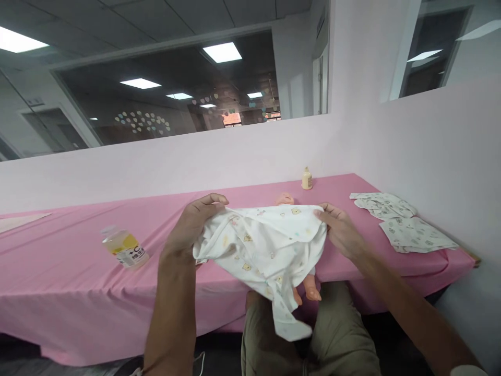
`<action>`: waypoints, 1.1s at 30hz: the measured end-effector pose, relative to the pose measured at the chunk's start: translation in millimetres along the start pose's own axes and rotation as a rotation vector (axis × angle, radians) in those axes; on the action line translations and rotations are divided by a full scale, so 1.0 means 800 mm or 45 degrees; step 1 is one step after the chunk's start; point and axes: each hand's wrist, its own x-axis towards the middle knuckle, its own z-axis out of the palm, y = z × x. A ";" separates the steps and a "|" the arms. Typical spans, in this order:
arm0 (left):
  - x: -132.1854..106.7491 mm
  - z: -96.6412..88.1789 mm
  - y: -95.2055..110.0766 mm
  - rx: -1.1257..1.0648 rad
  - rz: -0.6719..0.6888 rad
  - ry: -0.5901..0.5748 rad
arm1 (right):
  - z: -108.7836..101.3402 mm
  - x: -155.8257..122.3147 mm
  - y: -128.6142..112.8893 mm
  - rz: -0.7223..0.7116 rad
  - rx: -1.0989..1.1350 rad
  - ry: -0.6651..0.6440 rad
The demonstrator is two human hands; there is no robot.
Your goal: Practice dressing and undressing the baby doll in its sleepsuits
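A white baby garment (266, 245) with small printed bears is held up above the front edge of the pink-covered table (78, 277). My left hand (193, 224) grips its left upper edge with curled fingers. My right hand (340, 227) pinches its right upper edge. Behind the cloth lies a baby doll: its head (285, 199) shows above the garment and its feet (309, 288) poke out below, over my lap. The doll's body is hidden by the cloth.
A clear bottle of yellow drink (124, 247) lies on its side at the left. A small cream bottle (307, 178) stands by the pink back wall. Folded patterned clothes (403, 222) lie at the table's right end.
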 end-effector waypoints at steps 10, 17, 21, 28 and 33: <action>0.000 0.012 -0.024 0.304 0.112 -0.074 | 0.025 -0.006 -0.065 -0.185 -0.028 0.070; -0.042 0.062 -0.051 0.702 0.439 -0.222 | 0.058 0.016 -0.077 -0.321 -0.169 -0.017; -0.104 0.112 -0.078 0.641 0.647 0.168 | 0.084 0.016 -0.080 -0.368 -0.200 -0.074; -0.137 0.142 -0.121 0.812 0.260 -0.091 | 0.095 0.011 -0.083 -0.419 -0.247 -0.049; -0.112 0.139 -0.114 0.514 0.000 -0.372 | 0.090 0.019 -0.074 -0.385 -0.316 -0.022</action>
